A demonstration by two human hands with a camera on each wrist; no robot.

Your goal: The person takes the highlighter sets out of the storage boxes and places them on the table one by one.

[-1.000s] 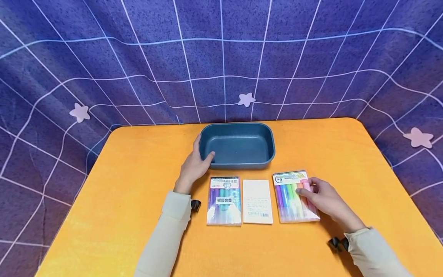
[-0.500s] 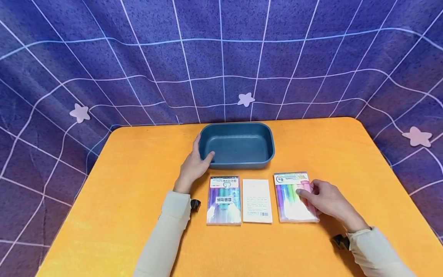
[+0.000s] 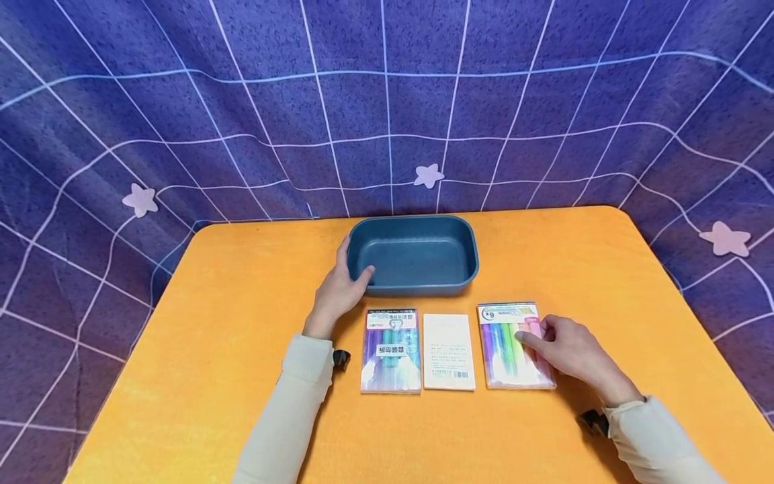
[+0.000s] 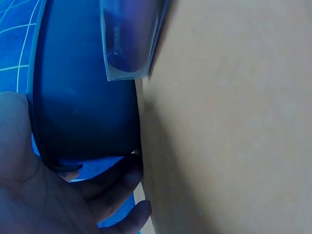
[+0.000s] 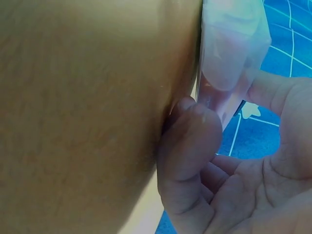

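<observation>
My left hand (image 3: 338, 290) grips the left end of a dark blue plastic basin (image 3: 414, 290), thumb over the rim and fingers along the outside wall. In the left wrist view, the basin (image 4: 83, 97) fills the upper left. On the right, my right hand (image 3: 574, 346) pinches the right edge of a clear pack of rainbow-coloured markers (image 3: 510, 349), thumb on top. The right wrist view shows curled fingers at the pack's (image 5: 226, 58) side, close to the tabletop. Between the hands lie a white booklet-like block (image 3: 449, 353) and a second pack of purple and teal markers (image 3: 391, 353).
All of it rests on an orange tabletop (image 3: 242, 323). A purple-blue curtain (image 3: 272, 107) with white grid lines and stars hangs behind the far edge and along both sides. Dark wrist cameras sit at both cuffs.
Both hands keep their holds, and the basin stays where it was. The rainbow marker pack and right hand have shifted only slightly; glare on its wrapper has changed.
</observation>
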